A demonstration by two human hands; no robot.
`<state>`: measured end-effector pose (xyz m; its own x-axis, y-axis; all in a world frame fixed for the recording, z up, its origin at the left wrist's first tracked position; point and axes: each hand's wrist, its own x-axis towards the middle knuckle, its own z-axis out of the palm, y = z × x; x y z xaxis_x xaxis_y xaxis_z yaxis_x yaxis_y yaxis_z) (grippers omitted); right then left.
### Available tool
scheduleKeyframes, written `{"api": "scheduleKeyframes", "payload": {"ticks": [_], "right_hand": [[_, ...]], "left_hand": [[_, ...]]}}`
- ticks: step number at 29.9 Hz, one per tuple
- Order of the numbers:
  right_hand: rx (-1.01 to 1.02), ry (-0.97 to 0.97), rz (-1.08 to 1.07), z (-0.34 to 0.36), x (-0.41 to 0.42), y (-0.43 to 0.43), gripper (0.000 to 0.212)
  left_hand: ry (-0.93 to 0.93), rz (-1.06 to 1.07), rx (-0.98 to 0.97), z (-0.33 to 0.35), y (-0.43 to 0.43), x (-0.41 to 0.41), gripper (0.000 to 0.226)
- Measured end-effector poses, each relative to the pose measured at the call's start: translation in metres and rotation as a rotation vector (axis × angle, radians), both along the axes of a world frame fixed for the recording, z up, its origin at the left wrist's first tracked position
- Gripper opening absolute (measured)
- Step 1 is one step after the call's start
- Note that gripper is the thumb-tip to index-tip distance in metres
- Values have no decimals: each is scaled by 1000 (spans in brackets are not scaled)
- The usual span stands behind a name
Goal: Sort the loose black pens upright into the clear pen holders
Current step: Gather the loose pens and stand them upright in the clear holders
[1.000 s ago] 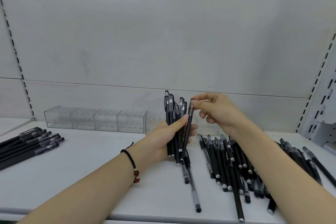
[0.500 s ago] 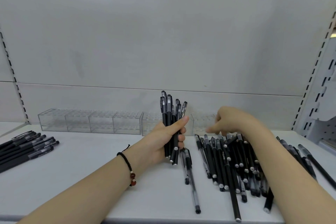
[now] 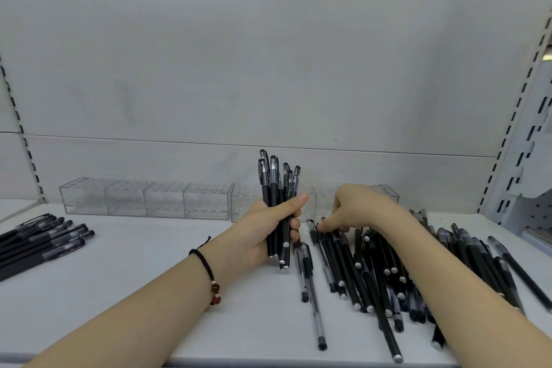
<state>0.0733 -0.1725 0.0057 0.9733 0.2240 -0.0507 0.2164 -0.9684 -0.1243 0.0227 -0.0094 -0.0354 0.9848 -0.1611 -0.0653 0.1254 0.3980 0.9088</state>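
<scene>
My left hand grips a bundle of several black pens upright above the shelf, thumb across the front. My right hand is lowered onto the far end of a loose pile of black pens. Its thumb tip touches the pen tops, and its fingers are partly hidden behind the hand. No pen is lifted from the pile. A row of clear pen holders stands empty along the back wall and continues behind both hands.
Another group of black pens lies at the left edge of the white shelf. Two clear-bodied pens lie just right of my left hand. More pens lie at far right, beside a slotted shelf upright.
My right hand let go of the pen it was adding to the bundle and dropped to the loose pile. The left hand lowered slightly with the bundle.
</scene>
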Motion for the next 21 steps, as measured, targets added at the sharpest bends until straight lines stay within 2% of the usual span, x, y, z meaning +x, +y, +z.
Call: {"api": "scheduleKeyframes", "payload": {"ticks": [10, 12, 16, 19, 21], "right_hand": [[203, 61, 50, 3, -5, 3, 31], [379, 83, 57, 9, -6, -2, 25], [1075, 208, 104, 17, -5, -4, 19], [1225, 209, 126, 15, -9, 4, 12], [1180, 127, 129, 12, -12, 11, 9]], "left_hand": [[37, 5, 21, -1, 2, 1, 24], [46, 2, 8, 0, 2, 0, 20], [67, -18, -35, 2, -1, -4, 16], [60, -96, -9, 3, -2, -6, 30], [35, -138, -30, 2, -3, -7, 39]]}}
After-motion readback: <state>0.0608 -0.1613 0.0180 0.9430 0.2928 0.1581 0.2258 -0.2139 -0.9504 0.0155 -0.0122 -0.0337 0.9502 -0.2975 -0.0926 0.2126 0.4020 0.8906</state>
